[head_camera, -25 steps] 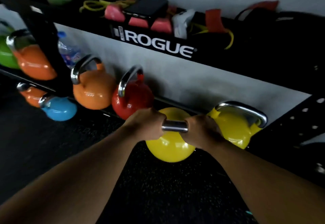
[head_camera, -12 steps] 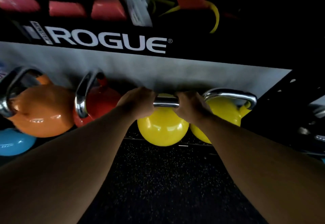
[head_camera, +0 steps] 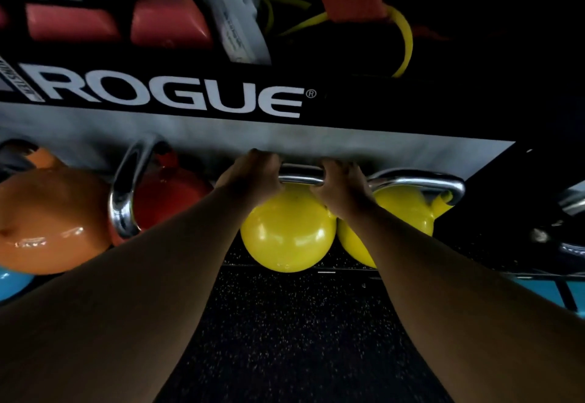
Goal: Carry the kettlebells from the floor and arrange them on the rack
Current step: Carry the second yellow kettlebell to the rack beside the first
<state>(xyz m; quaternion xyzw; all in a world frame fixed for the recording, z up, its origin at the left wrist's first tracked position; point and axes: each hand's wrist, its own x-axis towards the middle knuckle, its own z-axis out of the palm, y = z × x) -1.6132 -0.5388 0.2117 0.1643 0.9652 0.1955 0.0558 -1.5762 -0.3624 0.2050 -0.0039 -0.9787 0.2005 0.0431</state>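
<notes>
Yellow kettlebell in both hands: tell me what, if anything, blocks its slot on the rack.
Nothing visible does. The left hand and right hand grip the handle of the held yellow kettlebell, which sits between the red kettlebell and the second yellow kettlebell, pressed against the latter. Whether it already rests on the rack rail is unclear.

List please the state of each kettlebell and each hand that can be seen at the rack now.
Left hand: closed on the handle of the held yellow kettlebell.
Right hand: closed on the same handle.
Held yellow kettlebell: upright, in a two-hand grip, against the second yellow kettlebell.
Second yellow kettlebell: on the rack, free.
Red kettlebell: on the rack, free.
Orange kettlebell: on the rack, free.
</notes>
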